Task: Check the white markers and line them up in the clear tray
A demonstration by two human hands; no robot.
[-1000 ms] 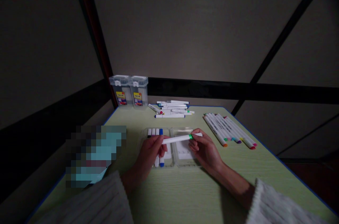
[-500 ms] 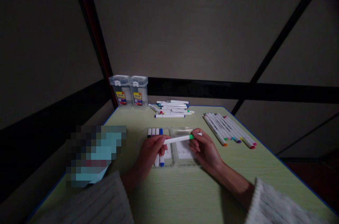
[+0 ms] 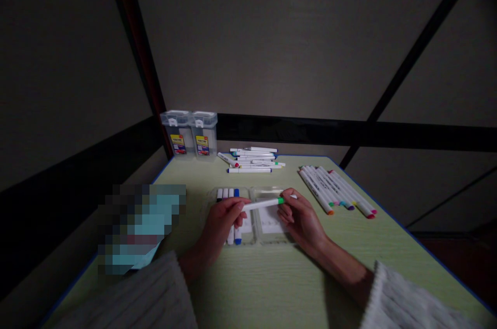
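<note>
A white marker with a green band (image 3: 264, 204) is held level between my two hands. My left hand (image 3: 222, 220) pinches its left end between thumb and fingers. At the right end, by the green band, my right hand (image 3: 301, 215) closes its fingertips on it. Beneath lies an opened clear plastic case (image 3: 254, 240) with two halves. Several white markers (image 3: 230, 235) rest side by side in its left half, one of them with blue ends (image 3: 238, 240); my left hand partly covers them. A white paper insert (image 3: 269, 220) shows in the right half.
Two lidded clear plastic boxes (image 3: 202, 132) stand at the table's back left. Loose white markers (image 3: 254, 158) lie in a pile at the back, and more markers (image 3: 330, 189) lie in a row on the right. A blurred-out turquoise object (image 3: 151, 225) is at the left edge.
Almost nothing differs. Both hands keep their hold on the marker, and its left end shows very slightly less beside my left fingers.
</note>
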